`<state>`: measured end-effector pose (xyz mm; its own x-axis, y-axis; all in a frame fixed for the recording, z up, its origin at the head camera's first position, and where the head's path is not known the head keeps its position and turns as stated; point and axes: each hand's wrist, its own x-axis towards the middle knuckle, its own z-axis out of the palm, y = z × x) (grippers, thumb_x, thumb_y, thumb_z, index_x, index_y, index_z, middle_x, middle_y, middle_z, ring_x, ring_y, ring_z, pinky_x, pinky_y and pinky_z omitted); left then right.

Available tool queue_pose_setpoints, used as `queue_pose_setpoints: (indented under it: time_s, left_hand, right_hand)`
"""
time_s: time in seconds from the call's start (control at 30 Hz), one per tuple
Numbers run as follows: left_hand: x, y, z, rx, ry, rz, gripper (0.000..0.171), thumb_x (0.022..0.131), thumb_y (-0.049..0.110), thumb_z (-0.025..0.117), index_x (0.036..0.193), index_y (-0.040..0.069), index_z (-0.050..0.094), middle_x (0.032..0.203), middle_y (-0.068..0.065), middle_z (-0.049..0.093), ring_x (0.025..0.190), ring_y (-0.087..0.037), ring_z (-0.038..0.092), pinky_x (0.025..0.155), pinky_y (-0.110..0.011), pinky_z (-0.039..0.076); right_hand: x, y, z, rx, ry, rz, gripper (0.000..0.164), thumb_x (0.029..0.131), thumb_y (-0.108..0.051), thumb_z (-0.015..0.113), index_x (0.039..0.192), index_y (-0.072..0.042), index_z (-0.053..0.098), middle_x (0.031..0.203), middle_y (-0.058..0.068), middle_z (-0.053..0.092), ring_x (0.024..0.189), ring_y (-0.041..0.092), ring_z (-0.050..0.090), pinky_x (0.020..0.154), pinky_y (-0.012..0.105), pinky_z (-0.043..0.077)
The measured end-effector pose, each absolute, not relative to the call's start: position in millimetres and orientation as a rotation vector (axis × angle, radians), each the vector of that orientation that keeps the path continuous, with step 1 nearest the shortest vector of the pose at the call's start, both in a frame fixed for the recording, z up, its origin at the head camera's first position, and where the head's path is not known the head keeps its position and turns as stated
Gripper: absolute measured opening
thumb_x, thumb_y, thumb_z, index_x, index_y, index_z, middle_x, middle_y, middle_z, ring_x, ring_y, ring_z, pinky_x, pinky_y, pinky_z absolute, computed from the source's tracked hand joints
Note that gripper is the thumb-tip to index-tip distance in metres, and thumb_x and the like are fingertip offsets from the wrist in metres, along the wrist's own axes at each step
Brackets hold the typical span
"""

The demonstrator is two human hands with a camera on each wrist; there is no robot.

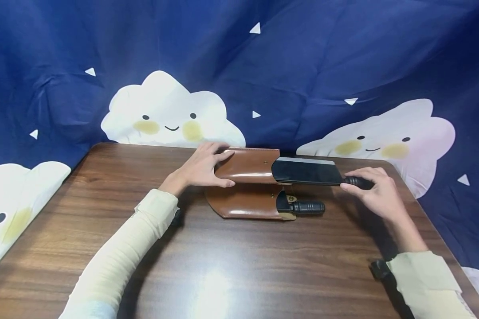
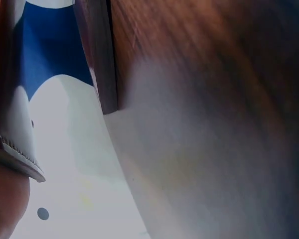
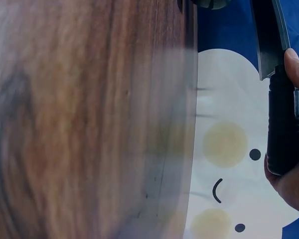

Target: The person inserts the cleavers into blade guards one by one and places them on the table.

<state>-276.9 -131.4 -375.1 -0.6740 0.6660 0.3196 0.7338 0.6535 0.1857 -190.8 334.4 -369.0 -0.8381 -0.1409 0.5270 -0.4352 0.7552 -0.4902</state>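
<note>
My left hand (image 1: 197, 168) grips the closed end of a brown leather sheath (image 1: 249, 166), thumb along its near edge and fingers at the far edge. From the sheath's open right end juts a cleaver (image 1: 307, 172) with a black blade and a bright silver edge facing the back. My right hand (image 1: 379, 192) holds its black handle (image 3: 284, 124); the front of the blade is hidden inside the leather. Just nearer lies a second brown sheath (image 1: 243, 204), with a black knife handle (image 1: 309, 208) sticking out to the right. The left wrist view shows the sheath's stitched edge (image 2: 20, 157).
Everything is over a brown wooden table (image 1: 295, 266) with rounded back corners. Behind it hangs a blue cloth (image 1: 287, 57) printed with smiling white clouds. Dark wrist straps and pale sleeves (image 1: 119, 252) show on both arms.
</note>
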Motion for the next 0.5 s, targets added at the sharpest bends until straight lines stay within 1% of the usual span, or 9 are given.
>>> queue_pose_setpoints:
  time_s: [0.27, 0.5]
  left_hand:
    - [-275.0, -132.6, -378.1, -1.144, -2.646, -0.415, 0.097, 0.073, 0.073, 0.068, 0.146, 0.01, 0.057, 0.146, -0.011, 0.046, 0.134, -0.031, 0.039, 0.113, -0.049, 0.025]
    - [-274.3, -135.6, -377.7, -1.138, -2.655, -0.425, 0.098, 0.073, 0.073, 0.068, 0.146, 0.01, 0.056, 0.146, -0.011, 0.046, 0.134, -0.031, 0.04, 0.113, -0.051, 0.026]
  right_hand:
    - [-191.7, 322.8, -369.5, 0.456, -2.495, 0.877, 0.03, 0.073, -0.004, 0.089, 0.1, 0.0, 0.078, 0.098, 0.016, 0.073, 0.097, 0.018, 0.051, 0.085, 0.019, 0.031]
    - [-193.5, 315.7, -370.2, 0.475, -2.48, 0.896, 0.029, 0.073, -0.003, 0.089, 0.1, 0.001, 0.077, 0.096, 0.015, 0.073, 0.096, 0.017, 0.051, 0.086, 0.017, 0.031]
